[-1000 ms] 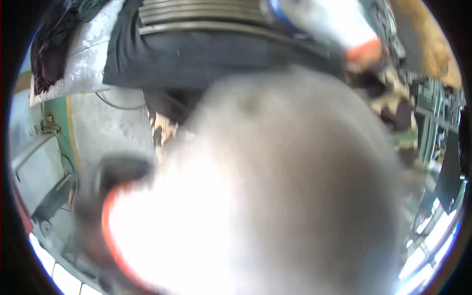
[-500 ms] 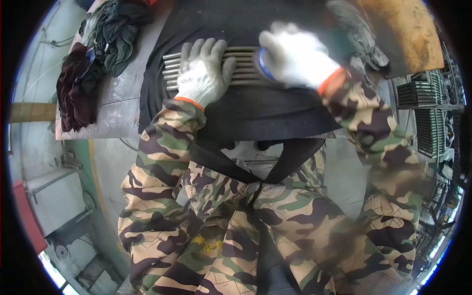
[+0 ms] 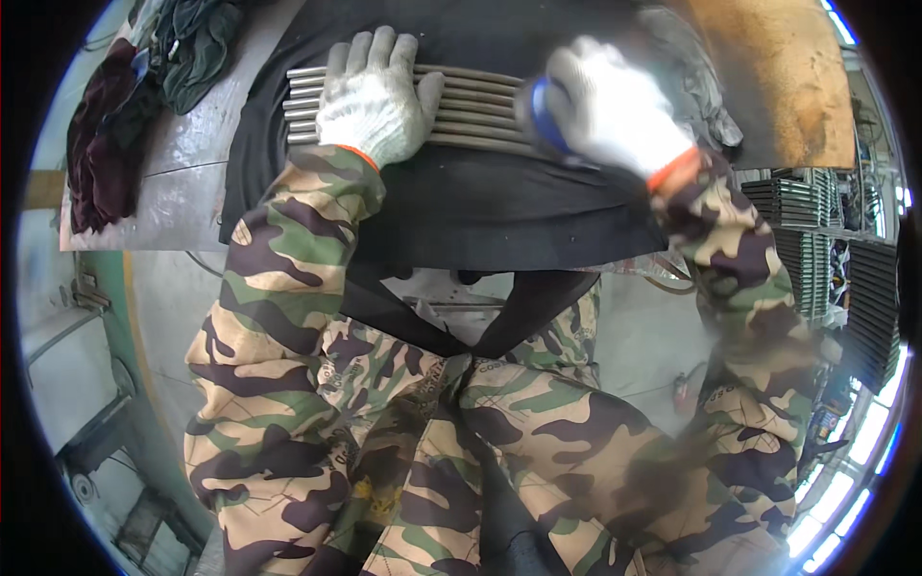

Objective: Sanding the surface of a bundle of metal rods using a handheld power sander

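Note:
A row of several slim metal rods point(image 3: 475, 113) lies side by side on a black cloth point(image 3: 451, 206) spread over the table. My left hand point(image 3: 376, 108), in a white knit glove with grey fingers, lies flat across the rods near their left ends, fingers stretched out. In a matching glove, my right hand point(image 3: 615, 106) is closed around a round, blue-edged thing point(image 3: 549, 117) and presses it against the right part of the rods. Motion blur hides the exact kind of this thing, and the right ends of the rods are covered.
Crumpled dark clothes or rags point(image 3: 101, 144) lie at the table's left. A grey rag point(image 3: 706, 86) sits beyond my right hand, near a rusty brown board point(image 3: 783, 77). Stacked dark metal parts point(image 3: 802, 264) stand on a rack to the right.
My right hand has slid the blue-edged thing a little to the right along the rods. My left hand stays flat on them. The whole view has shifted slightly.

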Demonstrator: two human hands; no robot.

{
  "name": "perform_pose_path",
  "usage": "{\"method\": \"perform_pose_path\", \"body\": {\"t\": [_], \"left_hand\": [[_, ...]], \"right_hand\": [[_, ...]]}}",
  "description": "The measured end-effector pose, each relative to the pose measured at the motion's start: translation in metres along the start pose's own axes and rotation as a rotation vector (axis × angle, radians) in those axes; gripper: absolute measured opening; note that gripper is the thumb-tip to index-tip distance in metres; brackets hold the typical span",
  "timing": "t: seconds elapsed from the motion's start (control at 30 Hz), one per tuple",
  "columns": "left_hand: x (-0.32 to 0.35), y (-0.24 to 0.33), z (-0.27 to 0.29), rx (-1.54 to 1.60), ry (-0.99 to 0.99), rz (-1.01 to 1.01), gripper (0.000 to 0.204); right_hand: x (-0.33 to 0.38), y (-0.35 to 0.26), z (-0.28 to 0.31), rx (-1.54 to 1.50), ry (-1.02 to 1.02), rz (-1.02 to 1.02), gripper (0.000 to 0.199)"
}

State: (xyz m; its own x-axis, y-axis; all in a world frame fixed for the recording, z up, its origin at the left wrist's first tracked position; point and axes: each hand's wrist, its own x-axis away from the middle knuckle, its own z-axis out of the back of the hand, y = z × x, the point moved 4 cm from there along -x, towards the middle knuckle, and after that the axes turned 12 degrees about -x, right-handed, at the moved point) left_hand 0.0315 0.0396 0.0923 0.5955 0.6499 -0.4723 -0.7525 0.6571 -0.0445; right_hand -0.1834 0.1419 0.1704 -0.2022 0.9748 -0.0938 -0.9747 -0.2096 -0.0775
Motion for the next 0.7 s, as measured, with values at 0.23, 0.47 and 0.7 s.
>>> {"method": "perform_pose_path", "body": {"t": [0.23,0.47,0.7], "left_hand": [[-0.004,-0.001,-0.002,-0.032,-0.031,0.022,0.051],[0.004,0.003,0.006,-0.016,-0.012,0.017,0.050],[0.013,-0.003,0.005,0.003,-0.087,0.000,0.049]], "right_hand": [[0.016,-0.006,0.002,-0.059,0.040,0.137,0.023],[0.019,-0.019,0.001,-0.021,0.047,0.156,0.024],[-0.005,-0.026,-0.010,-0.015,0.082,0.175,0.021]]}}
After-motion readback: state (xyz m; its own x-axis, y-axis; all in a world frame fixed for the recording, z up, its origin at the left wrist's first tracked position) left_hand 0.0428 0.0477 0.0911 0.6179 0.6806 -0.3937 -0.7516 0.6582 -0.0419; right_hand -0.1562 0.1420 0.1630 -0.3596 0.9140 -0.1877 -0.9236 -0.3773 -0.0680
